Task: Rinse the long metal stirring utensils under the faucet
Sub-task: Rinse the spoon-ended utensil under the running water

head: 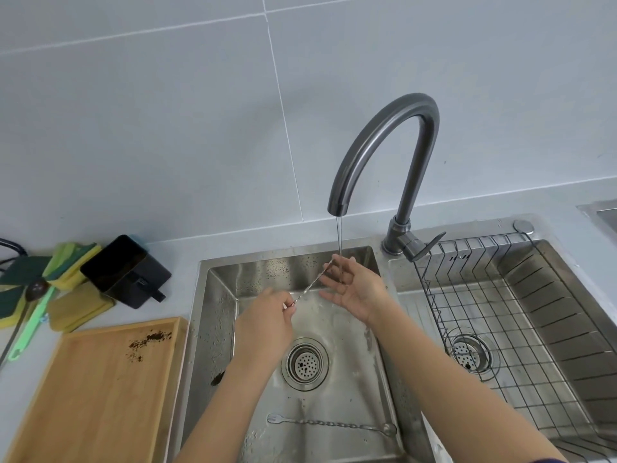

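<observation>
Rinsing one thin twisted metal stirrer under the grey arched faucet.
My left hand pinches its near end; my right hand, fingers spread, should rub the far tip in the stream.

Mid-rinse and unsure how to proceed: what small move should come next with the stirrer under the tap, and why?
Probably slide the thin twisted metal stirrer along under the water stream: only its far end, by the right hand, meets the water, while the left hand pinches the near end outside the stream.
</observation>
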